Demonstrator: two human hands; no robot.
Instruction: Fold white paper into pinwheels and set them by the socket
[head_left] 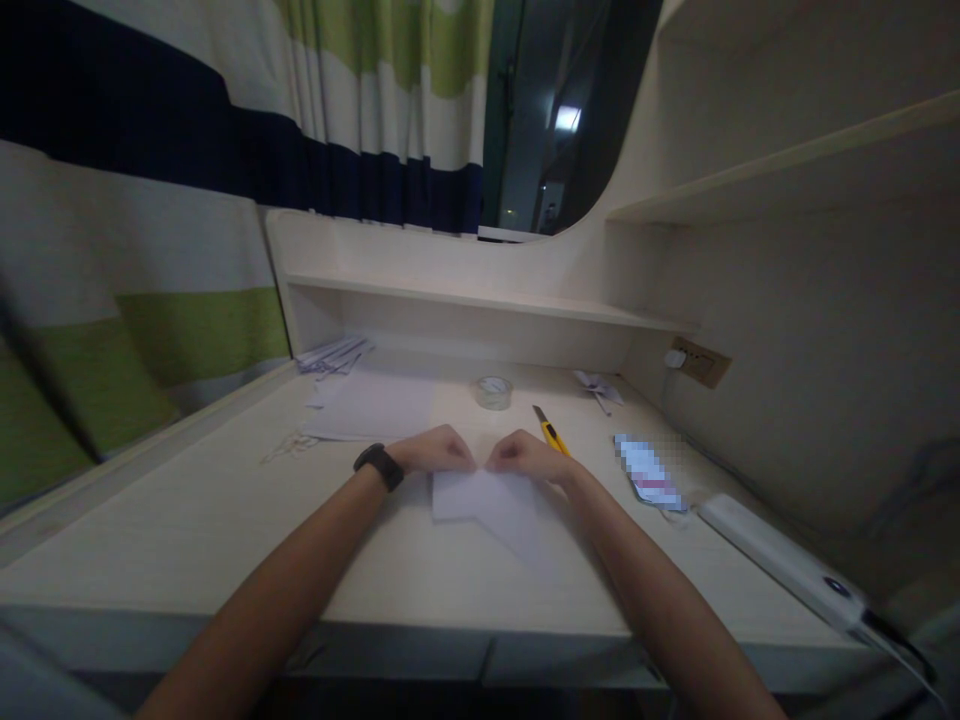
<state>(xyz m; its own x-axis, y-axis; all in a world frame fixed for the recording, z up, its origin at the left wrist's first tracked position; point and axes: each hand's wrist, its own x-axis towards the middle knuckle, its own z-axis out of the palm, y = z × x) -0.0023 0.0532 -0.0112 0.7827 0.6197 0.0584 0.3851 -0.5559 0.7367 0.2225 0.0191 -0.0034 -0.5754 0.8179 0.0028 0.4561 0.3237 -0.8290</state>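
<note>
A folded sheet of white paper (484, 505) lies on the desk in front of me, with a slanted lower edge that runs down to the right. My left hand (439, 449), with a dark watch (380, 466) on its wrist, pinches the paper's upper edge. Close beside it, my right hand (529, 456) pinches the same edge, so the fingertips of both hands almost meet. Just beyond the right hand rests a yellow utility knife (553, 434) with its blade out. A roll of clear tape (494, 393) sits farther back.
White sheets (375, 400) and folded paper strips (334, 355) lie at the back left, near some string (289, 447). A paper pinwheel (598, 387) is at the back right. Along the right side are a phone (649, 475) and a white bar-shaped device (780, 560) with cables.
</note>
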